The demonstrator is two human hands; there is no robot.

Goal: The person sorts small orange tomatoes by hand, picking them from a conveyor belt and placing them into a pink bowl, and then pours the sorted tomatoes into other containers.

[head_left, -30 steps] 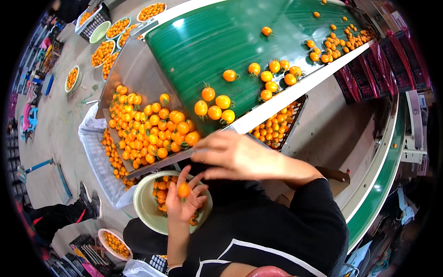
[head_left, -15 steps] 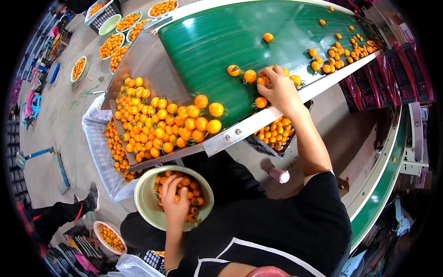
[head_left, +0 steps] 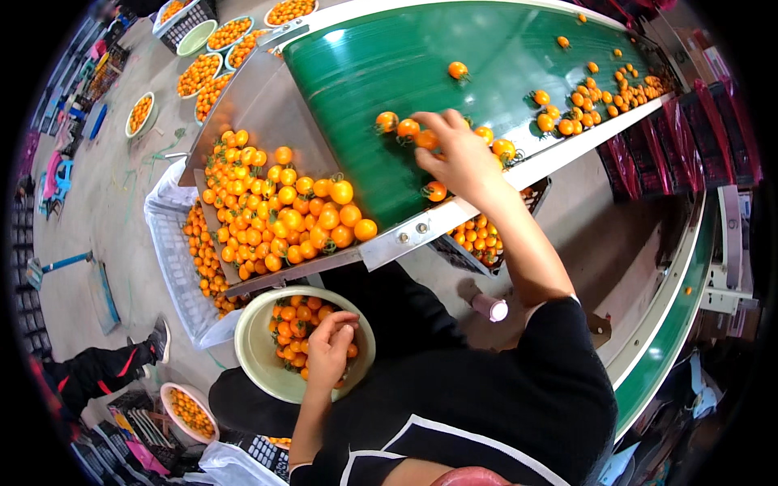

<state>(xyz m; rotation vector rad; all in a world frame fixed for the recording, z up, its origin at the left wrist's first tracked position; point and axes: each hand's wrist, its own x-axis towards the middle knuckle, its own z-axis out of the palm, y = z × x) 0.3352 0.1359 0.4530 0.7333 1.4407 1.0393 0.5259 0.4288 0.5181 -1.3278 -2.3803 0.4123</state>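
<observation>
My right hand (head_left: 460,155) reaches over the green conveyor belt (head_left: 365,89), its thumb and fingers around an orange cherry tomato (head_left: 426,140). Two more tomatoes lie just left of it, others close by on the right. My left hand (head_left: 327,350) is at the right side of a pale green bowl (head_left: 253,356), above the cherry tomatoes inside. Its fingers are curled together, and whatever they may hold is hidden. The bowl rests by my lap, below the belt's end. Beside the belt, a metal chute (head_left: 267,97) is heaped with cherry tomatoes (head_left: 284,215).
A white-lined crate (head_left: 166,243) catches tomatoes under the chute. A dark crate (head_left: 466,257) of tomatoes stands below the belt's metal edge (head_left: 559,154), near a pale cup (head_left: 490,308). Filled basins (head_left: 198,74) stand on the floor at upper left. Another person's leg (head_left: 105,364) shows at left.
Tomatoes on the belt have shifted left, and my right hand has moved left with them. My left hand has moved from the middle of the bowl to its right side, fingers more curled.
</observation>
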